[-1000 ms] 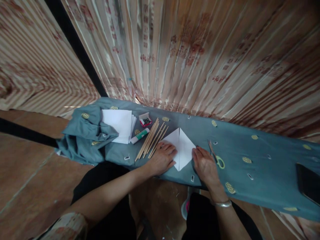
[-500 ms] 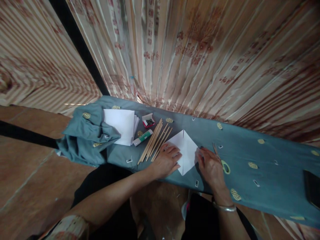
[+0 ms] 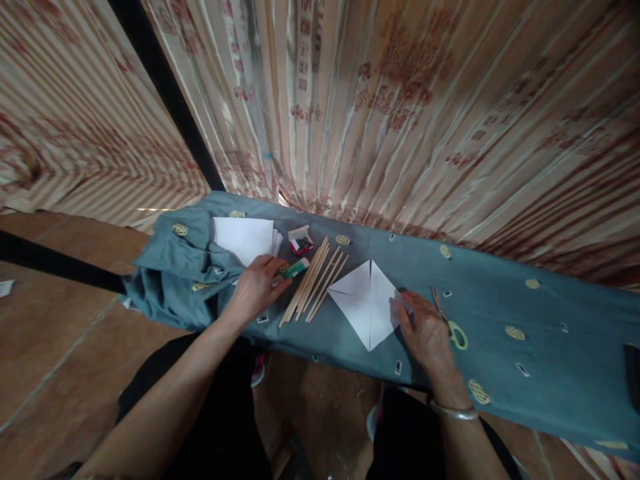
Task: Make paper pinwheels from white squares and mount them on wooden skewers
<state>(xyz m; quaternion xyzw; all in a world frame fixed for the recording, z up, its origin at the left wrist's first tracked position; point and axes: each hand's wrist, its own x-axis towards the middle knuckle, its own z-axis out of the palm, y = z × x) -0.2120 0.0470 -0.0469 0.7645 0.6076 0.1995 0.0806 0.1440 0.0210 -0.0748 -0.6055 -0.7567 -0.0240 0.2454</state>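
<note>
white paper [image 3: 353, 303]: folded into a diamond, seamed down middle, mostly flat | glue stick [image 3: 296, 268]: green-and-white, aslant, partly hidden, left of paper

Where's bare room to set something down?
Widest: the cloth between scissors and the dark object at right edge. A strip between folded paper and curtain. Crowded: left, with sticks, glue stick, box, paper stack, left hand.

In front of you, a beige curtain [image 3: 380, 127] with red-brown prints is hanging in folds. On your left, a black pole [image 3: 167, 90] is crossing before it. A blue-grey cloth [image 3: 500, 293] is covering the long table [image 3: 585, 407]. Below, brown floor tiles [image 3: 45, 333] are showing pale lines. The light is looking dim.
</note>
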